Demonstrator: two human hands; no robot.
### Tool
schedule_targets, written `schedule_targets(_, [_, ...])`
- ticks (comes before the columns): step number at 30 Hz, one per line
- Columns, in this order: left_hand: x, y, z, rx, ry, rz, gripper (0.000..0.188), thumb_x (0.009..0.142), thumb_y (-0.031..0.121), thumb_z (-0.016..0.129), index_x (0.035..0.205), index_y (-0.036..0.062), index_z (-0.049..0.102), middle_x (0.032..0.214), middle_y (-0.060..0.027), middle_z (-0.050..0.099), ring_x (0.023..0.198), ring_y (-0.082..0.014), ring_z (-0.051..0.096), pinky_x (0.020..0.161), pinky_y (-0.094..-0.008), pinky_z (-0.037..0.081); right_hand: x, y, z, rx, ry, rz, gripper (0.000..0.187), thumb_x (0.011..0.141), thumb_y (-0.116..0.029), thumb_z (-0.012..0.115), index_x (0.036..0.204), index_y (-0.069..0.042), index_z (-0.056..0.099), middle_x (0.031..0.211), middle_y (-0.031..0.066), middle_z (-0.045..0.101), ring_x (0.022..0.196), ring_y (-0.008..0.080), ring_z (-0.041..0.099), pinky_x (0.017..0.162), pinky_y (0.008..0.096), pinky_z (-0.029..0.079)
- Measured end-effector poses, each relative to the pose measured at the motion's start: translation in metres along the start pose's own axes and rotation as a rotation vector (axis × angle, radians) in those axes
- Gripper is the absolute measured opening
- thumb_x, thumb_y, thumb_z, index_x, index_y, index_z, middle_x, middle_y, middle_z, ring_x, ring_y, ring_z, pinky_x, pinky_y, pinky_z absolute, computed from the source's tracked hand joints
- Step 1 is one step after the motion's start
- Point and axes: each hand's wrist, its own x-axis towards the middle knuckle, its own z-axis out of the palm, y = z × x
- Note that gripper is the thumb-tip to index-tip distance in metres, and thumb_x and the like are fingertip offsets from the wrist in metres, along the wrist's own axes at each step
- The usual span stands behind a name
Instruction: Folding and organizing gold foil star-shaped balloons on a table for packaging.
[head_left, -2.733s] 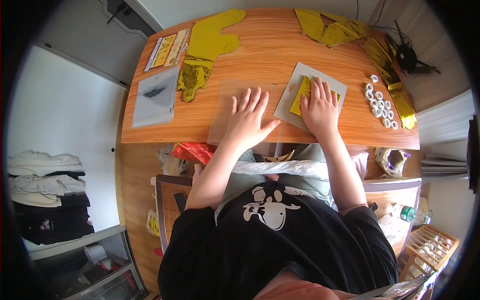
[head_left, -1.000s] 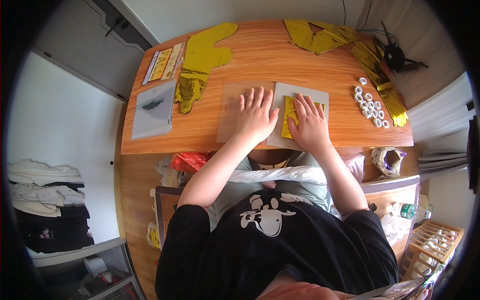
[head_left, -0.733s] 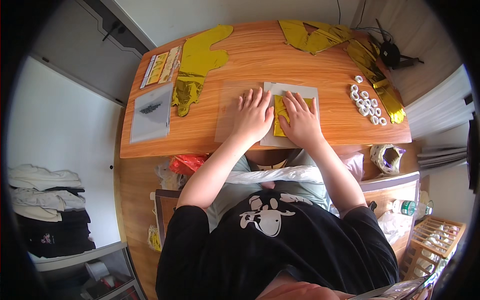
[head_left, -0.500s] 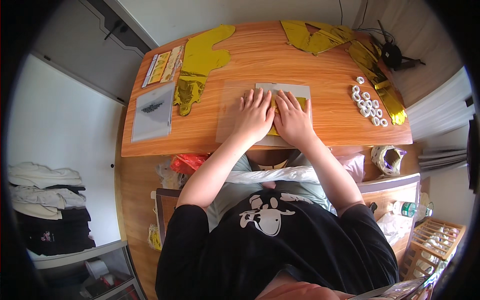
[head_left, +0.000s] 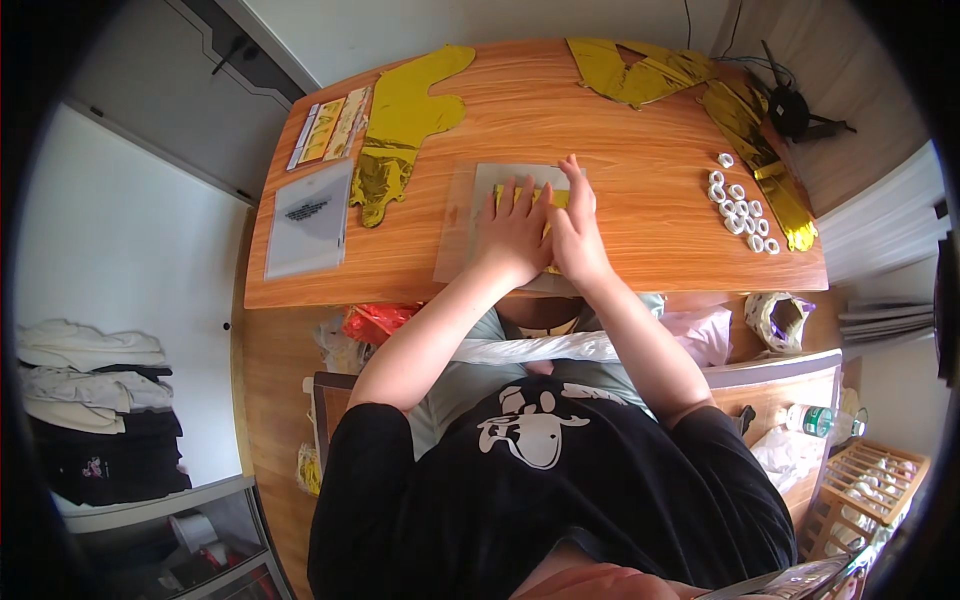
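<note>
Grey card [head_left: 527, 173] has slid left since earlier, flat near the table [head_left: 690, 190] front, its shiny gold foil [head_left: 561, 197] partly under the left hand [head_left: 514, 240], fingers spread, ungripping; right hand [head_left: 580, 238] tilts edgewise alongside, fingers straight, grasping nothing

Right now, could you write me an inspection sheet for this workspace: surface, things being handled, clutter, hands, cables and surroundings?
Surface: orange-brown wood-grain table.
Things handled: folded gold foil packet on a flat grey card, overlapping a clear plastic sheet; whether the card is inside it, I cannot tell.
Clutter: large loose gold foil shape, small white rings, clear flat plastic sleeves.
Left hand: palm down over the packet.
Right hand: tilted on edge, beside the left.
Cables: thin dark cables near a black device with antennas.
Surroundings: grey door, pile of white and black clothes, slatted wooden crate.
</note>
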Motion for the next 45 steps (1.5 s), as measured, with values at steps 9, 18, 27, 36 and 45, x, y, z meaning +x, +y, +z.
schedule_targets(9, [-0.005,-0.007,0.006,-0.139,0.112,0.003,0.061,0.106,0.044,0.039,0.159,0.0126,0.036,0.165,-0.0191,0.033,0.153,-0.0432,0.027,0.122,-0.0626,0.02,-0.043,-0.014,-0.068,-0.694,-0.357,-0.104,0.038,0.094,-0.016,0.066,0.131,-0.008,0.065,0.144,0.0116,0.059,0.143,0.034,0.045,0.122,0.0619,0.02])
schedule_targets(18, [-0.01,0.0,-0.012,-0.11,0.025,0.048,0.062,0.107,0.044,0.038,0.161,0.0145,0.032,0.165,-0.0172,0.034,0.153,-0.0461,0.024,0.122,-0.0668,0.017,-0.032,-0.015,-0.052,-0.75,-0.522,-0.209,0.038,0.098,-0.023,0.064,0.135,-0.014,0.065,0.145,0.0033,0.06,0.148,0.0303,0.04,0.122,0.0668,0.015])
schedule_targets(27, [-0.014,-0.015,-0.008,-0.244,0.094,0.098,0.057,0.107,0.036,0.042,0.155,0.0049,0.041,0.163,-0.0171,0.038,0.15,-0.041,0.034,0.122,-0.0605,0.025,-0.037,-0.02,-0.052,-0.738,-0.464,-0.266,0.036,0.097,-0.022,0.065,0.131,-0.013,0.067,0.142,0.0043,0.063,0.145,0.032,0.044,0.121,0.065,0.022])
schedule_targets(36, [-0.009,-0.014,0.001,-0.142,0.125,0.216,0.055,0.107,0.036,0.042,0.155,0.01,0.043,0.162,-0.0115,0.041,0.151,-0.0384,0.033,0.122,-0.0599,0.025,-0.042,-0.019,-0.056,-0.79,-0.462,-0.287,0.034,0.097,-0.025,0.063,0.128,-0.012,0.068,0.141,0.006,0.063,0.146,0.0332,0.043,0.121,0.0651,0.023])
schedule_targets(45, [-0.021,-0.021,-0.055,0.085,-0.053,0.453,0.08,0.094,0.048,0.063,0.16,0.0137,0.034,0.169,-0.0084,0.027,0.157,-0.033,0.02,0.127,-0.0568,0.016,-0.02,-0.015,-0.199,-0.593,-0.038,-0.182,0.01,0.088,-0.007,0.074,0.098,-0.006,0.075,0.099,0.0132,0.074,0.092,0.0299,0.071,0.088,0.0406,0.054])
